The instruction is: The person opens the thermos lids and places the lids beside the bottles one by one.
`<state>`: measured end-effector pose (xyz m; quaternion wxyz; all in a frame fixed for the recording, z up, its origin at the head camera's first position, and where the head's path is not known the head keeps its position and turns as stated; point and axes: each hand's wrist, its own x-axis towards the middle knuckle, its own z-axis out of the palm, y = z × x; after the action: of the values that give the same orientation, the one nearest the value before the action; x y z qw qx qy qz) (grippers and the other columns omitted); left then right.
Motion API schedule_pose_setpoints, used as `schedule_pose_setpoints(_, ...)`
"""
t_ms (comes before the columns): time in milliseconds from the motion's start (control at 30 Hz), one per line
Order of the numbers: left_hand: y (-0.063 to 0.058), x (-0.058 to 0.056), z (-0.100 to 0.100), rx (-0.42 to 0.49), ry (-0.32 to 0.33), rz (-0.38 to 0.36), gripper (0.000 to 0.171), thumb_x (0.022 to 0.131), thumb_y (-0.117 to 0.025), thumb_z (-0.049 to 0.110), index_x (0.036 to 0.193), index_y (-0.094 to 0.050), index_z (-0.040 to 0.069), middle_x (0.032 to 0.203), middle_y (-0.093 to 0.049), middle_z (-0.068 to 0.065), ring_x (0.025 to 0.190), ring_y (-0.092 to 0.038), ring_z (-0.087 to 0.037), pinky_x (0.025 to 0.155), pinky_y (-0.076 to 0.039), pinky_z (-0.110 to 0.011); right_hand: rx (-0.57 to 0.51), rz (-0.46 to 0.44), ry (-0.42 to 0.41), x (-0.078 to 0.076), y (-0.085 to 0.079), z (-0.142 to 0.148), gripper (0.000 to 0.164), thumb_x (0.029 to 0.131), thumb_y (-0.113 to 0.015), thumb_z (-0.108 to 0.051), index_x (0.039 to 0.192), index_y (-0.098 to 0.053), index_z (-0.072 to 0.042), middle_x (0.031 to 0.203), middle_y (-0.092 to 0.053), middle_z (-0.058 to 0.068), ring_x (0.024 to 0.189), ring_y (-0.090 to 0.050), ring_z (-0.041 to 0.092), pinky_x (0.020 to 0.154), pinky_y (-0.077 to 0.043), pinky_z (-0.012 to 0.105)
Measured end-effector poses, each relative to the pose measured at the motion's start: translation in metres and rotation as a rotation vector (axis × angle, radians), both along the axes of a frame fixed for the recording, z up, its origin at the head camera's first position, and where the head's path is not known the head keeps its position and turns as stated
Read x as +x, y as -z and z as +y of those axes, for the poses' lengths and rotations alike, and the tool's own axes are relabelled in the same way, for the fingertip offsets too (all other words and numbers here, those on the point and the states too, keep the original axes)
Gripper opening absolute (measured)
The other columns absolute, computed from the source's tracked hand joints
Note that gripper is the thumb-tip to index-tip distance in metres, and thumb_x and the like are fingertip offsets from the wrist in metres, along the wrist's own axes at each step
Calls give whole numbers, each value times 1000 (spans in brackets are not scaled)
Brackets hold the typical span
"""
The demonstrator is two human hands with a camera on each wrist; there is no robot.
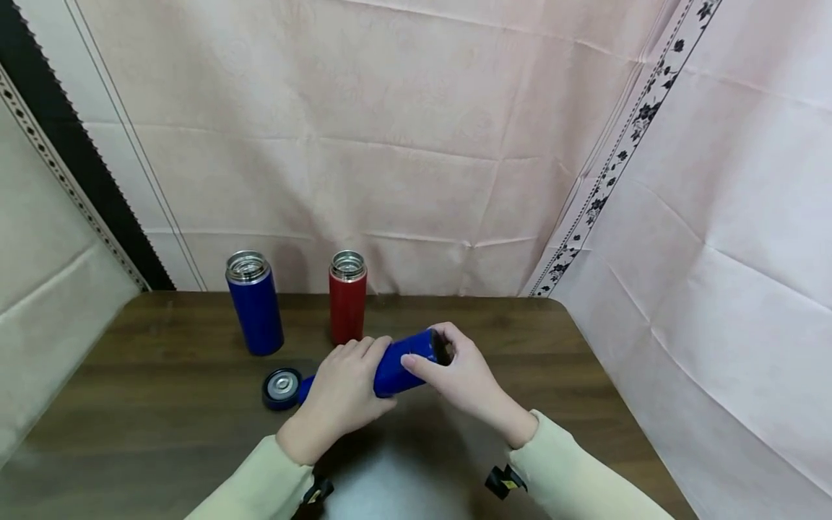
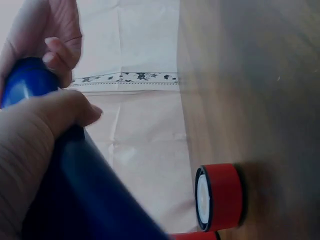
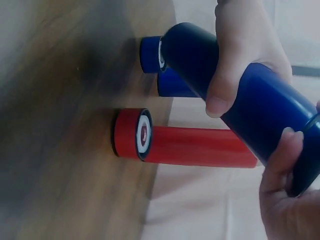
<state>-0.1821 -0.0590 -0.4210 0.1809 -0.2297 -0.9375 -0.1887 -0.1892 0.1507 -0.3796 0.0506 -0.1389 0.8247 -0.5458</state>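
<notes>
A dark blue thermos bottle (image 1: 409,365) is held tilted above the table, its upper end toward the right. My left hand (image 1: 347,393) grips it round the middle, thumb along the near side. At the upper end, my right hand (image 1: 464,372) holds the lid part between thumb and fingers; a seam shows there in the right wrist view. Behind stand an uncapped blue bottle (image 1: 260,310) and an uncapped red bottle (image 1: 347,300), steel mouths upward. A blue cap (image 1: 282,388) lies inside-up near my left hand. The red cap (image 3: 127,133) is hidden in the head view.
The brown wooden table (image 1: 162,404) ends at a pale cloth backdrop (image 1: 416,144). Another cloth (image 1: 728,238) with a floral border hangs on the right. Small black wrist cameras (image 1: 503,481) sit at both sleeves.
</notes>
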Motion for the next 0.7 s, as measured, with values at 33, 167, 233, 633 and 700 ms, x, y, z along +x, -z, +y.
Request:
schedule_pose_setpoints(33, 0, 0, 0, 10, 12, -4, 88, 62, -88, 48, 134, -50, 16, 118, -63, -5, 102, -61, -24, 93, -48, -50, 9, 32, 1, 2, -2, -1, 46, 80, -75, -48, 114, -55, -26, 107, -60, 3, 86, -63, 25, 68, -56, 38)
schedule_pose_setpoints(167, -1, 0, 0, 62, 63, 3, 82, 62, -88, 45, 130, -51, 15, 113, -64, -4, 95, -65, -20, 84, -54, -46, 36, 141, -2, 8, -8, -1, 45, 78, -78, -46, 110, -56, -26, 105, -60, 0, 92, -62, 20, 73, -55, 36)
schedule_pose_setpoints(233, -3, 1, -1, 82, 90, 19, 81, 62, -88, 44, 128, -51, 15, 111, -64, -2, 92, -65, -18, 82, -55, -44, 47, 175, -11, 9, -9, 0, 45, 78, -79, -45, 110, -56, -25, 104, -60, 0, 91, -61, 19, 72, -55, 36)
schedule_pose_setpoints(633, -5, 0, -4, 107, 119, 5, 81, 61, -89, 44, 127, -51, 18, 111, -65, 1, 90, -65, -15, 83, -55, -40, 86, 225, -38, 7, -11, 2, 44, 76, -80, -46, 107, -57, -25, 102, -60, -2, 90, -60, 19, 70, -55, 35)
schedule_pose_setpoints(700, -5, 0, -4, 106, 119, 0, 81, 60, -89, 44, 127, -50, 18, 111, -65, 1, 90, -65, -15, 83, -55, -41, 86, 232, -43, 6, -11, 1, 44, 76, -80, -46, 107, -57, -24, 102, -61, -2, 90, -60, 19, 70, -55, 36)
